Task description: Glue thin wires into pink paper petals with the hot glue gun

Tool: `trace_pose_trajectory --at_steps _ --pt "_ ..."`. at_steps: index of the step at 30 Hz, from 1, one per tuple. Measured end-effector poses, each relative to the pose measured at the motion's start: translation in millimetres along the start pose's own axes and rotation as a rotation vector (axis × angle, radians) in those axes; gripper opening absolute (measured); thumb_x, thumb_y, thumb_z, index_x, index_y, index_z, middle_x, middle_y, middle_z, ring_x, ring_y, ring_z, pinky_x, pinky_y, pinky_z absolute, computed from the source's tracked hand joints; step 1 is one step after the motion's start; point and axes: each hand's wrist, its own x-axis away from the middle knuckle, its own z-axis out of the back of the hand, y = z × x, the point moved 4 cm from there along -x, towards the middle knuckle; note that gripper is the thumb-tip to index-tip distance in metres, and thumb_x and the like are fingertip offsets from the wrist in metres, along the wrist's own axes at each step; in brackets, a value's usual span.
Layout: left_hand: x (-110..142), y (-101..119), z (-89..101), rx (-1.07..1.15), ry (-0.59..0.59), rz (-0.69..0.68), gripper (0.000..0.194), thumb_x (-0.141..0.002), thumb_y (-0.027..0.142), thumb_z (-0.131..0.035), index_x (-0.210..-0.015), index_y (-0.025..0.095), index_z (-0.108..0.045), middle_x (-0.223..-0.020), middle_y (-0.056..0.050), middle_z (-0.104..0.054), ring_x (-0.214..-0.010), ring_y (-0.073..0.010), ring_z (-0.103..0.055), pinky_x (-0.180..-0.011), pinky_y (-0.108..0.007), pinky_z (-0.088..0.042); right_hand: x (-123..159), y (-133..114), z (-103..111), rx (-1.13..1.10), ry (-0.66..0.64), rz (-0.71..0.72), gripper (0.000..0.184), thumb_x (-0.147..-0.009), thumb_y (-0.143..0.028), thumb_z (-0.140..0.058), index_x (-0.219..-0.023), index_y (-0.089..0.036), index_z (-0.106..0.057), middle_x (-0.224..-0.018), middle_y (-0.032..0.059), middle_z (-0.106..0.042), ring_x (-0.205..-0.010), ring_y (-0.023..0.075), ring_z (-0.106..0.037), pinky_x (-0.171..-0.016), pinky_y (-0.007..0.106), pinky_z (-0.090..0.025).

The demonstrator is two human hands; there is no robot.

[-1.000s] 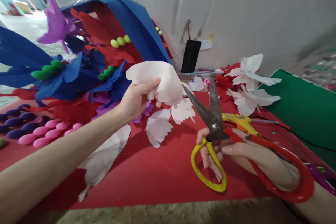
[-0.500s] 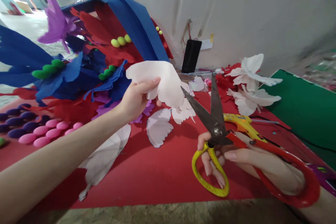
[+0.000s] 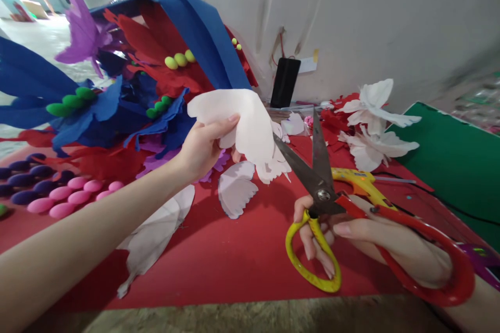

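Observation:
My left hand [image 3: 203, 145] is closed on a pale pink sheet of foam paper [image 3: 238, 117], holding it up above the red table cover [image 3: 219, 255]. My right hand [image 3: 351, 237] grips large scissors [image 3: 320, 187] with one yellow and one red handle loop. The blades are spread apart, and the left blade tip touches the lower right edge of the pink sheet. Cut white petal shapes [image 3: 236, 187] lie on the cover just below the sheet.
Blue, red and purple foam flowers [image 3: 117, 88] are piled at the left, with pink and purple ovals [image 3: 62, 195] in front. White paper flowers [image 3: 375, 125] lie at the back right. A yellow glue gun [image 3: 359, 179], a black phone [image 3: 285, 83] and a green sheet [image 3: 453, 161] are nearby.
The scissors moved slightly right and up toward the pink sheet, and the left blade now meets its edge. My left hand held almost still.

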Motion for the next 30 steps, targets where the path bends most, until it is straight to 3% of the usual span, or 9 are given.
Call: trace_pose_trajectory --at_steps 9,13,18,25,30 --pt "10.5 -6.1 -16.4 -0.020 -0.080 0.059 0.021 -0.076 0.023 -0.053 -0.057 0.015 -0.054 -0.046 0.000 -0.055 -0.036 -0.0120 -0.050 -0.042 -0.025 -0.040 -12.5 8.9 -3.0 -0.002 -0.074 0.090 0.025 -0.083 -0.027 -0.043 -0.101 -0.016 -0.055 -0.077 0.0049 -0.060 -0.061 0.0122 -0.057 -0.060 0.026 -0.049" --pt "16.8 -11.6 -25.0 -0.027 -0.136 0.112 0.021 -0.075 0.027 -0.055 -0.057 0.015 -0.054 -0.043 0.002 -0.054 -0.036 -0.0107 -0.050 -0.042 -0.022 -0.041 -15.2 16.1 -5.1 -0.019 0.010 0.081 0.027 -0.081 -0.033 -0.046 -0.099 -0.017 -0.057 -0.075 0.0044 -0.061 -0.058 0.0123 -0.055 -0.057 0.026 -0.047" --pt "25.3 -16.4 -34.6 -0.039 -0.199 0.163 0.026 -0.077 0.031 -0.055 -0.056 0.015 -0.051 -0.042 0.001 -0.053 -0.039 -0.0103 -0.051 -0.043 -0.021 -0.041 -15.5 22.3 -6.8 -0.054 -0.001 0.136 0.031 -0.083 -0.040 -0.046 -0.077 -0.017 -0.065 -0.066 0.0036 -0.059 -0.061 0.0141 -0.056 -0.058 0.026 -0.047" --pt "29.9 -21.7 -38.7 -0.042 -0.218 0.177 0.025 -0.080 0.036 -0.053 -0.063 0.016 -0.051 -0.045 0.004 -0.053 -0.040 -0.0086 -0.050 -0.043 -0.019 -0.041 -20.6 21.5 -12.4 -0.133 0.056 0.149 0.036 -0.084 -0.046 -0.048 -0.070 -0.018 -0.065 -0.060 0.0028 -0.058 -0.059 0.0129 -0.055 -0.057 0.024 -0.048" --pt "30.7 -22.6 -37.9 -0.047 -0.227 0.176 0.024 -0.081 0.033 -0.051 -0.064 0.017 -0.049 -0.044 0.005 -0.051 -0.040 -0.0076 -0.049 -0.045 -0.018 -0.042 -20.0 26.7 -14.4 -0.141 0.188 0.109 0.041 -0.075 -0.058 -0.055 -0.063 -0.018 -0.059 -0.051 -0.0003 -0.052 -0.042 0.0090 -0.047 -0.044 0.021 -0.042"
